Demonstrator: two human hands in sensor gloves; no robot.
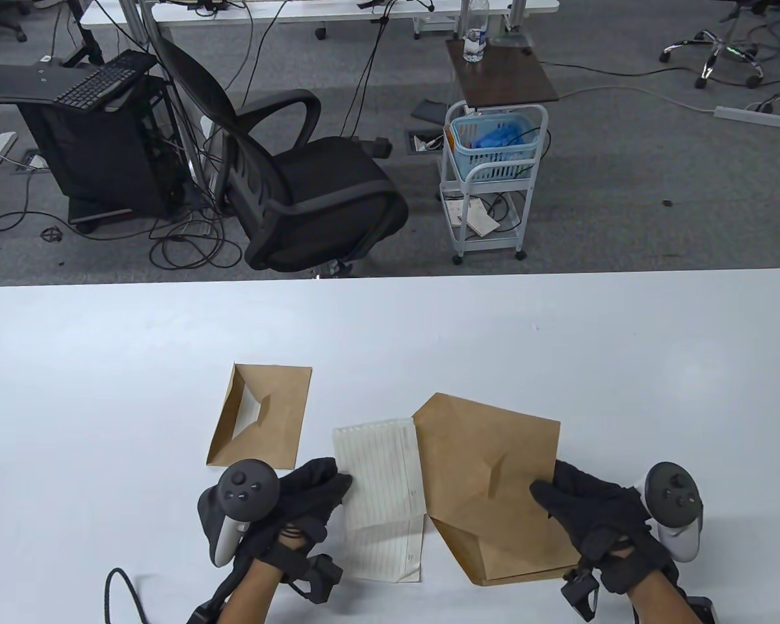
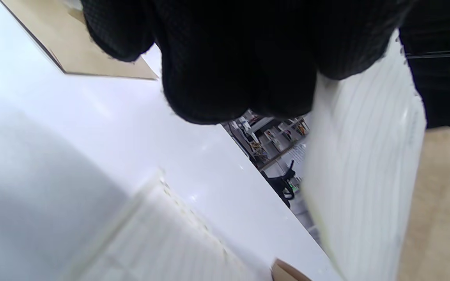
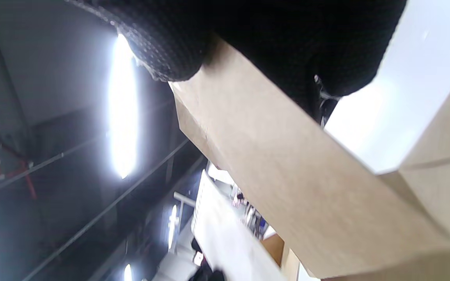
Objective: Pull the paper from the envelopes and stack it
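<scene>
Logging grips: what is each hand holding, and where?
Left hand grips white lined paper sheet at its left edge; right hand holds large brown paper envelope at its right edge.

white table (image 1: 559, 338); small open envelope (image 1: 260, 416), lined sheet (image 1: 390, 552) lying on it

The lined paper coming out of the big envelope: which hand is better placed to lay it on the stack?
Left. The left hand already grips the lined paper above the sheet on the table; the right hand holds the big envelope.

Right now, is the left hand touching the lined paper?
Touching: in the table view the left hand grips the edge of the lined paper.
</scene>
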